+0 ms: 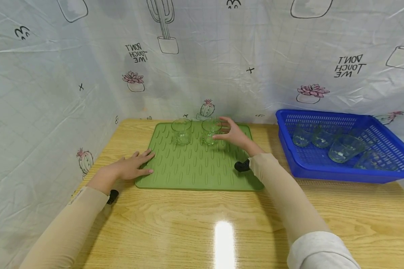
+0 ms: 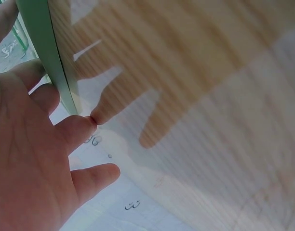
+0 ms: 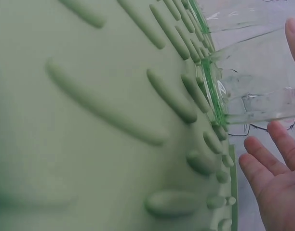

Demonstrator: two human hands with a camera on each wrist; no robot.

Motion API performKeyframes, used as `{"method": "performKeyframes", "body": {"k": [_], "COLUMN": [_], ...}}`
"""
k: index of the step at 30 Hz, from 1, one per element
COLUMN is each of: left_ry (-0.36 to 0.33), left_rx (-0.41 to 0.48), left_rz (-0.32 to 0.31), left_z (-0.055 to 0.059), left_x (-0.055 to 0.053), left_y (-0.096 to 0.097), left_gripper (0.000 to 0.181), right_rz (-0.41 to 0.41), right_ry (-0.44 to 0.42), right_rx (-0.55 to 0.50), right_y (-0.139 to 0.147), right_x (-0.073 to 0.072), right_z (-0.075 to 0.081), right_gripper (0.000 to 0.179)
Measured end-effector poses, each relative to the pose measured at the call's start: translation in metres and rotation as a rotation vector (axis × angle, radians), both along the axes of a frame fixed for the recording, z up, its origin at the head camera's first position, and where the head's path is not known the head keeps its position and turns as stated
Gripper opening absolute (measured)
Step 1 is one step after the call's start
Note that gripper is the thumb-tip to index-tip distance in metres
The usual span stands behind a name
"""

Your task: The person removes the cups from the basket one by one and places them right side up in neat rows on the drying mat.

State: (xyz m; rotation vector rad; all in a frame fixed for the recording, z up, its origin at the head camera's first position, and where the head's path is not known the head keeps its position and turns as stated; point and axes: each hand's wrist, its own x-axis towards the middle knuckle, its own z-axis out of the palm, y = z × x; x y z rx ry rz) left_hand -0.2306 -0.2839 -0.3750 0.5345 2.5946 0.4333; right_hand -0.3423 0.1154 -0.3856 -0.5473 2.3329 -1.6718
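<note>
Two clear drinking glasses stand upright side by side near the back of a green ridged mat [image 1: 195, 168]. My right hand [image 1: 233, 133] is around the right side of the right glass [image 1: 209, 136], thumb in front and fingers behind. In the right wrist view its fingers [image 3: 256, 173] are spread and fairly straight, their tips close beside the glass wall [image 3: 253, 82]. The left glass [image 1: 183, 134] stands a short gap away. My left hand [image 1: 131, 166] lies at the mat's left edge, fingers extended, the fingertips over the green rim [image 2: 46, 48].
On the right of the wooden table [image 1: 168, 228] sits a blue plastic basket [image 1: 289, 149] holding several more clear glasses [image 1: 345, 147], some tilted. A printed white curtain [image 1: 202, 67] hangs behind the mat and along the left side.
</note>
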Motion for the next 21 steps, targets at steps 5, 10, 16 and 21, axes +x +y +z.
{"method": "performKeyframes", "body": {"k": [5,10,16,21], "left_ry": [-0.001,-0.004,0.011,0.009], "left_rx": [0.002,0.005,0.004,0.002], "left_rz": [0.002,0.004,-0.005,-0.007], "left_z": [0.000,0.000,-0.001,-0.001], "left_x": [0.000,0.000,0.000,0.000], "left_y": [0.000,0.000,-0.001,0.000], "left_gripper": [0.083,0.084,0.083,0.083], "right_rz": [-0.005,-0.023,-0.030,-0.046], "right_ry": [0.005,0.004,0.025,0.044], "right_rx": [-0.029,-0.029,-0.013,-0.039], "right_y": [0.007,0.013,0.018,0.021], "right_x": [0.004,0.007,0.013,0.020], "right_z": [0.002,0.005,0.010,0.012], "right_gripper": [0.092,0.092,0.089,0.083]}}
